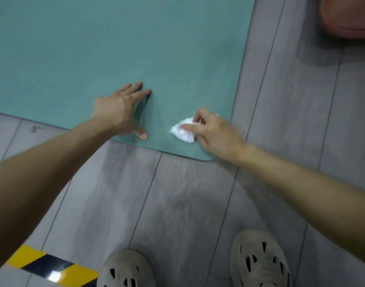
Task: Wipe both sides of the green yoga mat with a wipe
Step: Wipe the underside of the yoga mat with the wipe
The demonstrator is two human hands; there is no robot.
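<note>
Left hand [119,112] is down flat on the green yoga mat [115,48], fingers spread, likely pinning it so it won't slide. Right hand [213,133] pinches a crumpled white wipe [182,131] and presses it onto the mat's near right corner, close to the edge. The mat lies flat on the grey floor [177,204], its long axis apparently running away from the shoes [258,259] and out of view.

We see grey wood-look plank floor [177,193]; yellow/black hazard tape [47,264] at 7 o'clock, blurry reddish obj [349,15] at 1 o'clock.
</note>
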